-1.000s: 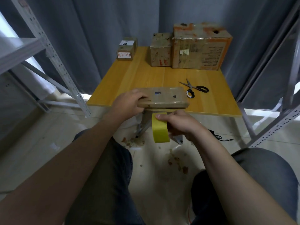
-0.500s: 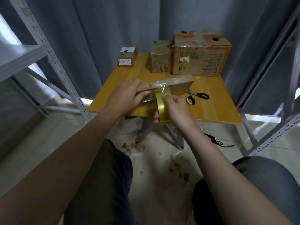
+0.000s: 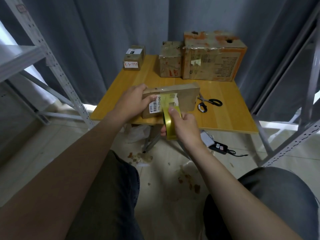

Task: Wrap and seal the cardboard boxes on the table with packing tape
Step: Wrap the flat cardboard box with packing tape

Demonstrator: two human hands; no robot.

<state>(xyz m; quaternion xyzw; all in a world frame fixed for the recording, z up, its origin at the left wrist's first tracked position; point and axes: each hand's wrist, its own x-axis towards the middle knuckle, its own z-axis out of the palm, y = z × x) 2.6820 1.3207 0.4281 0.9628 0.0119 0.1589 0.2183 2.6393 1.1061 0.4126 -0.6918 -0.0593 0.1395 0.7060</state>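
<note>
A flat cardboard box point(image 3: 186, 97) stands tilted up above the near edge of the yellow table point(image 3: 230, 116), its labelled face with a barcode turned toward me. My left hand point(image 3: 134, 103) grips the box's left end. My right hand point(image 3: 183, 125) grips a roll of yellow-tinted packing tape point(image 3: 168, 125) just below the box. A clear strip of tape runs from the roll up across the label. Three more cardboard boxes stand at the table's back: a small one point(image 3: 132, 60), a medium one point(image 3: 170, 61) and a large one point(image 3: 212, 56).
Black-handled scissors point(image 3: 207, 103) lie on the table right of the held box. Metal shelving frames point(image 3: 52, 66) stand on both sides, grey curtains behind. On the floor under the table lie a power adapter with cable point(image 3: 219, 147), a plastic bag and scraps. My knees are below.
The box has turned from lying flat to standing with its labelled face toward me. My right hand has carried the tape roll from under the box's front edge over that face, drawing tape out.
</note>
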